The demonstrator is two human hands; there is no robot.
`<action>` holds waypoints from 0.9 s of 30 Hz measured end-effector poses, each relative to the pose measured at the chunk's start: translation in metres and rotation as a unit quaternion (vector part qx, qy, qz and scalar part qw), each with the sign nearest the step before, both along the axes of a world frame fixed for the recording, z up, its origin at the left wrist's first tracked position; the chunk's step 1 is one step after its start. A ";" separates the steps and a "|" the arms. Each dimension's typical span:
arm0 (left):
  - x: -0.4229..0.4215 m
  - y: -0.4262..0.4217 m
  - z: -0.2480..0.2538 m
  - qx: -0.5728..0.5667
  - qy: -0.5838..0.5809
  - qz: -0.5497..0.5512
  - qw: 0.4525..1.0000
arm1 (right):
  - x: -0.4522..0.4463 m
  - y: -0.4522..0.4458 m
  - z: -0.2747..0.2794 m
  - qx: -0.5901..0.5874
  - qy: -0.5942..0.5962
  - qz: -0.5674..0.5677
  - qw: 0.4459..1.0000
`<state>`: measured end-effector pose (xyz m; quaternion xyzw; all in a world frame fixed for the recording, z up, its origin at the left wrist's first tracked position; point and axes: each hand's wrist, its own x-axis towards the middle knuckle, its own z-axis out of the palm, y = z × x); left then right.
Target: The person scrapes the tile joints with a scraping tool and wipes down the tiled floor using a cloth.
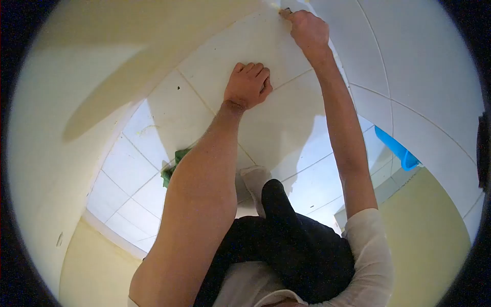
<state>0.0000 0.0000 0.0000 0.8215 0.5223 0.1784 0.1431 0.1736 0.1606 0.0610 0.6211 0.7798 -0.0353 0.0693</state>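
My right hand (309,31) reaches to the far corner where the floor meets the walls. Its fingers are closed on a small thing with a dark edge (286,11), whose kind is too small to make out. The tip of that thing is close to the floor edge, beside a yellowish spot. Lower and to the left, my left hand (249,84) is curled into a fist and rests on the tiled floor (204,56). No object shows in the left hand; its palm side is hidden.
Walls close in on both sides: a cream wall (56,92) at left, a tiled wall (424,56) at right. Crumpled green material (168,175) lies on the floor behind my left forearm. A blue plastic thing (396,148) stands at right. Small dark specks dot the tiles.
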 end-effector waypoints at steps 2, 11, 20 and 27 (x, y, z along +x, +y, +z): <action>0.000 -0.004 -0.002 0.044 -0.016 0.008 0.999 | -0.004 -0.007 0.012 -0.018 -0.021 0.032 0.999; 0.031 -0.031 -0.003 -0.015 -0.048 0.004 0.999 | 0.016 -0.028 0.005 -0.017 -0.042 -0.019 0.999; 0.033 -0.031 0.005 0.024 -0.045 0.014 0.999 | 0.027 -0.028 0.018 -0.101 -0.062 0.014 0.993; 0.032 -0.031 0.004 0.023 -0.047 0.017 0.998 | 0.020 -0.022 0.016 -0.058 -0.027 0.016 0.998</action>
